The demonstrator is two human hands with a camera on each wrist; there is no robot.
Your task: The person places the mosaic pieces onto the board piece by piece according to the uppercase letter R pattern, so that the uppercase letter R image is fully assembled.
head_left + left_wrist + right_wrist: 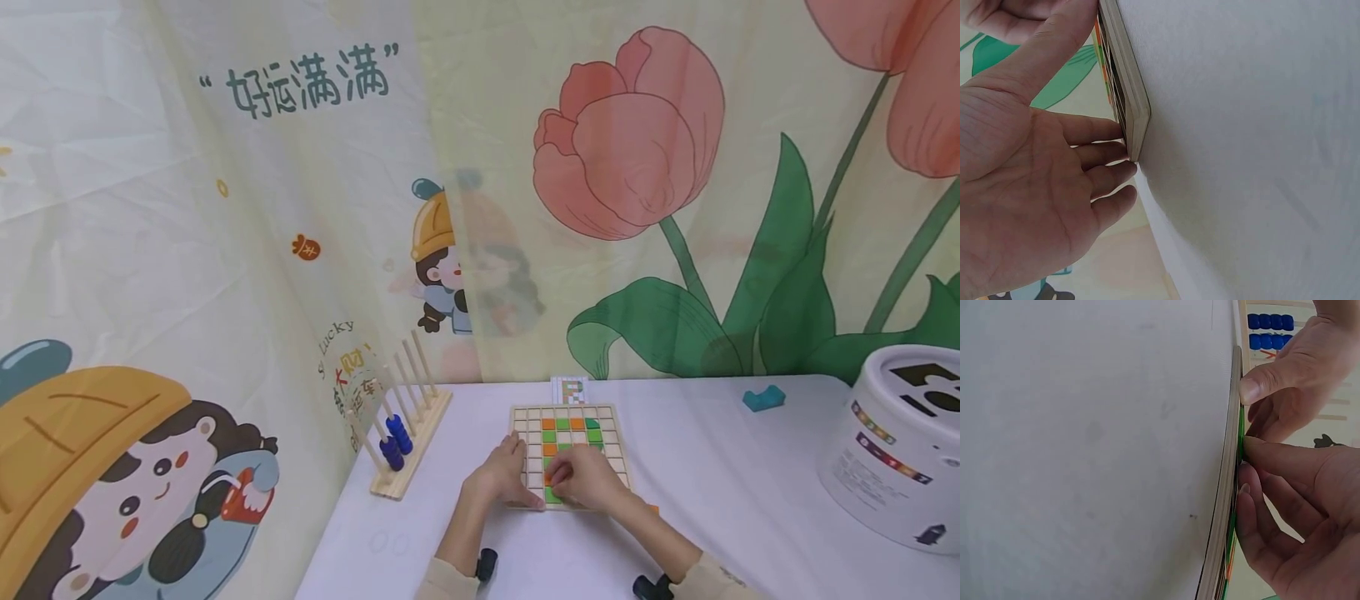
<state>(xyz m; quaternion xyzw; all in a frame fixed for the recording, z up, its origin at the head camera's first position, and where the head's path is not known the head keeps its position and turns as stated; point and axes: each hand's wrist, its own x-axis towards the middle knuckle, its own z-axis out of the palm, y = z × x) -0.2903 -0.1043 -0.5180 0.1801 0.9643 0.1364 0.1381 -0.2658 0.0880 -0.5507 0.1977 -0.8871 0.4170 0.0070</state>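
Observation:
A shallow wooden grid board [534, 414] lies on the table, partly filled with orange tiles [577, 424] and green tiles [550, 436]. My left hand [497, 473] rests at the board's near left corner, thumb on the near edge and fingers along the left side. In the left wrist view those fingers [1107, 181] are nearly straight against the board's edge. My right hand [590, 479] is over the near part of the board. Its curled fingers and thumb [1285, 459] pinch at a green tile [1241, 428] in the right wrist view; the hand covers several cells.
A small pattern card [572, 390] lies behind the board. On the left stands a wooden peg rack [412, 450] with blue beads. A teal piece [764, 398] and a white bucket [892, 450] are on the right. An orange tile [655, 509] shows beside the right forearm.

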